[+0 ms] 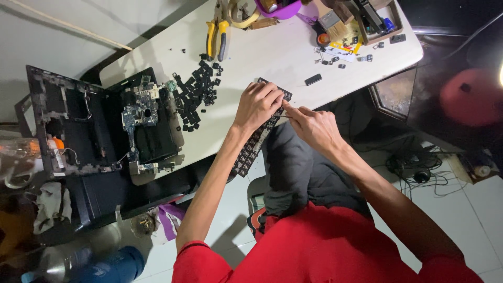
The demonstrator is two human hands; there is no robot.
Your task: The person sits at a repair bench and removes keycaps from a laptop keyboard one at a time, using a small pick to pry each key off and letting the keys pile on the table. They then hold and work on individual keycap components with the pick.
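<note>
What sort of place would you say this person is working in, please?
Probably a small electronics repair bench: a dismantled laptop with its board bare, loose black keycaps piled on the white table, and yellow-handled pliers.

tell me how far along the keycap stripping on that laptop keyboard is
Done: a pile of loose black keycaps lies on the white table, and the opened laptop shows its bare board. In hand: the left hand holds down the keyboard while the right hand works at its upper part. Left: how many keys remain on it cannot be told from here.
</note>
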